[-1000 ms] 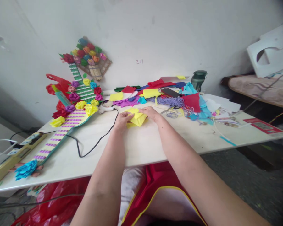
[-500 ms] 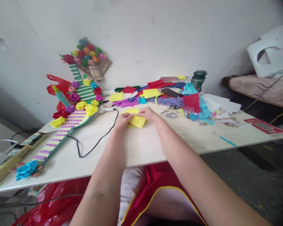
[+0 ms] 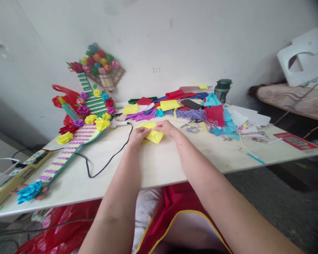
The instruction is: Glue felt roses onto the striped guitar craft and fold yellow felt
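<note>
A piece of yellow crepe paper (image 3: pixel 156 136) is held between my two hands, just above the middle of the white table (image 3: pixel 164 165). My left hand (image 3: pixel 138 135) pinches its left side, thumb on top. On the upper right edge my right hand (image 3: pixel 164 127) grips it with thumb and fingertips close to the left ones. More yellow paper shows behind and below the fingers; whether it is a separate sheet I cannot tell. Nearest to my left hand lies a white glue gun (image 3: pixel 119 123) with a black cord (image 3: pixel 88 169).
Left stands a craft guitar shape (image 3: pixel 74 146) with paper flowers, beside a glue bottle (image 3: pixel 70 111) and a power strip (image 3: pixel 23 176). Behind my hands lie coloured papers (image 3: pixel 169 104), purple string (image 3: pixel 190 114), a phone (image 3: pixel 191 104) and scissors (image 3: pixel 184 125). A dark green bottle (image 3: pixel 222 91) stands back right.
The yellow paper's lower right part has tilted slightly between my fingers. Both hands keep their pinch in nearly the same place.
</note>
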The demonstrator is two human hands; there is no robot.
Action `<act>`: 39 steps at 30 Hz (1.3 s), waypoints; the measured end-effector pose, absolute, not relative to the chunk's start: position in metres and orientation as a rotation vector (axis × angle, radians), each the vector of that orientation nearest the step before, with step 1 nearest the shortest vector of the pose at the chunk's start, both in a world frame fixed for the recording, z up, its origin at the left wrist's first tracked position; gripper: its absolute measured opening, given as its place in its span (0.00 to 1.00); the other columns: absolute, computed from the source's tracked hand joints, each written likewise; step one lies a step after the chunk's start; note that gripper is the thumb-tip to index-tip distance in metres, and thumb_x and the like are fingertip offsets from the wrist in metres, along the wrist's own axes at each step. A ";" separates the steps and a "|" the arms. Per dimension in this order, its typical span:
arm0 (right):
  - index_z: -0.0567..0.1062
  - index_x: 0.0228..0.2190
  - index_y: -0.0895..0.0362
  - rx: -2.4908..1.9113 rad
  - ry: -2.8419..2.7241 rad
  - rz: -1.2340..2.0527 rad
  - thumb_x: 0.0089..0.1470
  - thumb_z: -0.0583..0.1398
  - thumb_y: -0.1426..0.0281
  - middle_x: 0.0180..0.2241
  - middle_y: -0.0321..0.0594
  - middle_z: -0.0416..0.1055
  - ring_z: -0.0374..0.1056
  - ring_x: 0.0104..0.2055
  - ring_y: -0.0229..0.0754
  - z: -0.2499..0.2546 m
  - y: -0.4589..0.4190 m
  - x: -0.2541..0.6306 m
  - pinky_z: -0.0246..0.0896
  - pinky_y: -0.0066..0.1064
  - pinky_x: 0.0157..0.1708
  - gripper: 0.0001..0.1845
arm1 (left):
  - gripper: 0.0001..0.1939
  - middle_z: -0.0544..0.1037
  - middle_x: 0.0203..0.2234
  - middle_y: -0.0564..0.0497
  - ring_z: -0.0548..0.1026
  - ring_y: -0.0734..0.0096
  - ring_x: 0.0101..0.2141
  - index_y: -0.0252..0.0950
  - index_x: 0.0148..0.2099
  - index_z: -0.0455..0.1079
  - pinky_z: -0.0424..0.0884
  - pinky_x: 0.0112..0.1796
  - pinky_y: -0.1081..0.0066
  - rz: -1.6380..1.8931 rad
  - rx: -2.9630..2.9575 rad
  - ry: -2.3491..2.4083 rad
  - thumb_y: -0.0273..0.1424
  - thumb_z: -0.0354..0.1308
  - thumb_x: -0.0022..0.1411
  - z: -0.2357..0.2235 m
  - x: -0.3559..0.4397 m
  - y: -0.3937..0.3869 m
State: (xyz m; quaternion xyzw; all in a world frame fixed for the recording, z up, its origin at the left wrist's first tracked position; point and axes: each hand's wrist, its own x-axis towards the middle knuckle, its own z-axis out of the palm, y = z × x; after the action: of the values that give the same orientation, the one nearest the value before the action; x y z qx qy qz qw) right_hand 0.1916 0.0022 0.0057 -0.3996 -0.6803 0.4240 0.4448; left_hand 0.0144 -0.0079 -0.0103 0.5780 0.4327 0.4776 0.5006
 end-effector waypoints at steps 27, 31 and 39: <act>0.72 0.18 0.59 -1.003 -1.503 1.182 0.36 0.66 0.64 0.16 0.32 0.67 0.63 0.21 0.35 0.009 -0.001 0.185 0.60 0.25 0.21 0.12 | 0.19 0.76 0.22 0.50 0.76 0.66 0.26 0.30 0.31 0.72 0.70 0.25 0.72 1.223 1.198 0.986 0.34 0.70 0.35 -0.013 0.015 -0.005; 0.71 0.18 0.59 -0.985 -1.482 1.203 0.36 0.66 0.65 0.17 0.31 0.67 0.63 0.21 0.34 0.010 -0.002 0.184 0.60 0.25 0.21 0.11 | 0.19 0.77 0.24 0.49 0.77 0.64 0.28 0.30 0.32 0.72 0.71 0.26 0.71 1.231 1.168 0.957 0.33 0.70 0.35 -0.014 0.014 -0.004; 0.72 0.20 0.59 -0.961 -1.489 1.187 0.40 0.64 0.65 0.18 0.33 0.66 0.63 0.22 0.34 0.010 -0.002 0.185 0.60 0.25 0.21 0.11 | 0.22 0.79 0.28 0.45 0.77 0.58 0.33 0.29 0.33 0.72 0.75 0.31 0.67 1.241 1.132 0.914 0.29 0.72 0.31 -0.011 0.017 -0.007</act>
State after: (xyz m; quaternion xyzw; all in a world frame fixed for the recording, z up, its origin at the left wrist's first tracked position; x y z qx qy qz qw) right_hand 0.1851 -0.0023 0.0099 -0.3946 -0.6111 0.4873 0.4831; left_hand 0.0174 -0.0075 -0.0112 0.4835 0.3905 0.5303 0.5767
